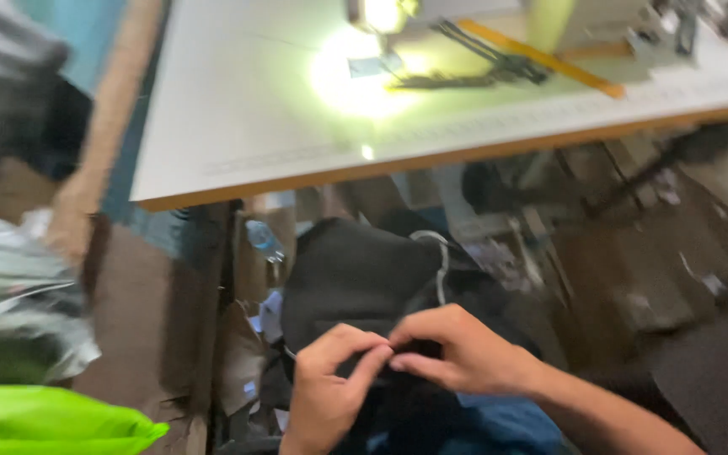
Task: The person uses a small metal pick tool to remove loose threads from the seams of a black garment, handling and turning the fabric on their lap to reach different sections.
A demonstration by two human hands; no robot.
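Note:
A piece of dark fabric (pixel 355 274) with a thin white cord (pixel 441 261) along it lies in my lap, below the table's edge. My left hand (pixel 330 396) pinches the near edge of the fabric with thumb and fingers. My right hand (pixel 457 350) grips the same edge right beside it, fingertips touching the left hand's. The frame is blurred, so the fabric's detail is unclear.
A white sewing table (pixel 238 109) with a wooden edge spans the top, lit by a bright lamp (pixel 381 13) over dark strips (pixel 473 59). A plastic bottle (pixel 263 240) stands under it. Bright green material (pixel 44 421) and a striped bundle (pixel 10 286) lie at left.

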